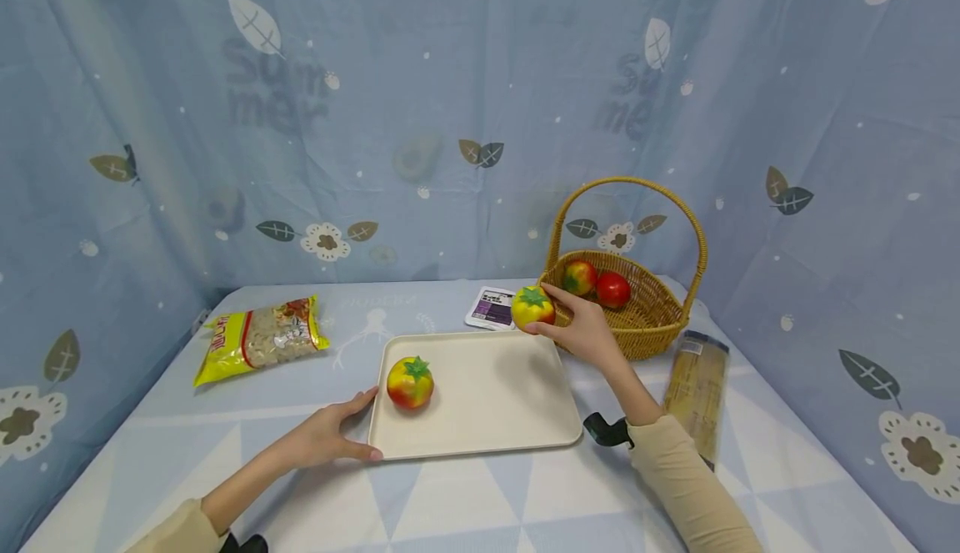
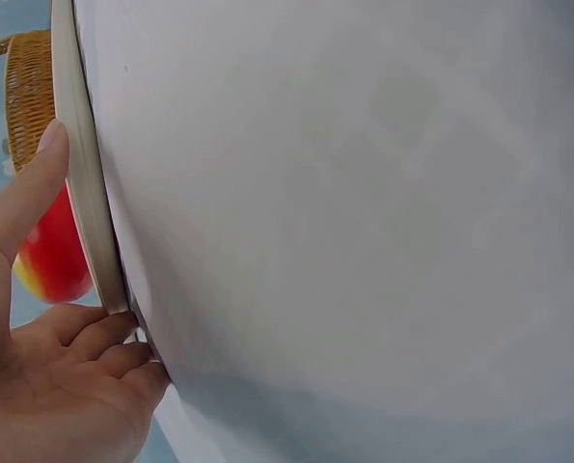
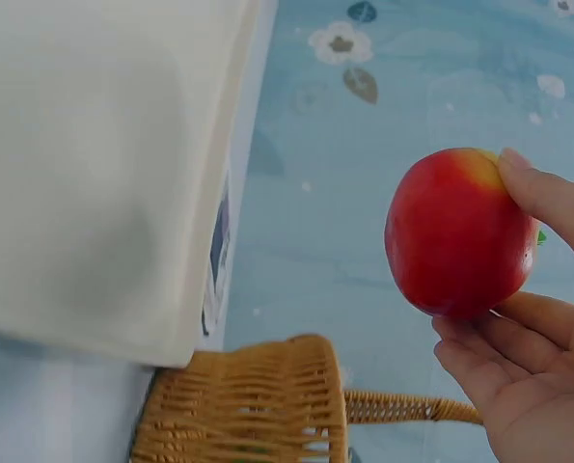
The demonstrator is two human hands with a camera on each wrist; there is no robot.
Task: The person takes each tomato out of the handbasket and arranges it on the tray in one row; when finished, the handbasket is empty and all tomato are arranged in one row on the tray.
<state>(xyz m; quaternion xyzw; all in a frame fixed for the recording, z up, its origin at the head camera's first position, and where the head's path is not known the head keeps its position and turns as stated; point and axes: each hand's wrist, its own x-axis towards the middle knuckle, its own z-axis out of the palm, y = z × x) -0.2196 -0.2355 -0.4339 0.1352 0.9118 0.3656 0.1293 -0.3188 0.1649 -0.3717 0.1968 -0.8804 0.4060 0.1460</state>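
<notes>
My right hand holds a yellow-and-red toy tomato with a green star-shaped top, thumb on one side and fingers on the other. In the right wrist view the tomato's red underside shows, up off the table. The tomato is just past the back right corner of a cream rectangular tray. A second such tomato sits on the tray's left part. At the tray's front left corner, my left hand grips the rim, its thumb on the front edge and fingers at the left edge.
A wicker basket with a tall handle stands back right, holding a yellow-red fruit and a red one. A purple-and-white packet lies behind the tray. A yellow food bag lies left, a clear dark-capped container right.
</notes>
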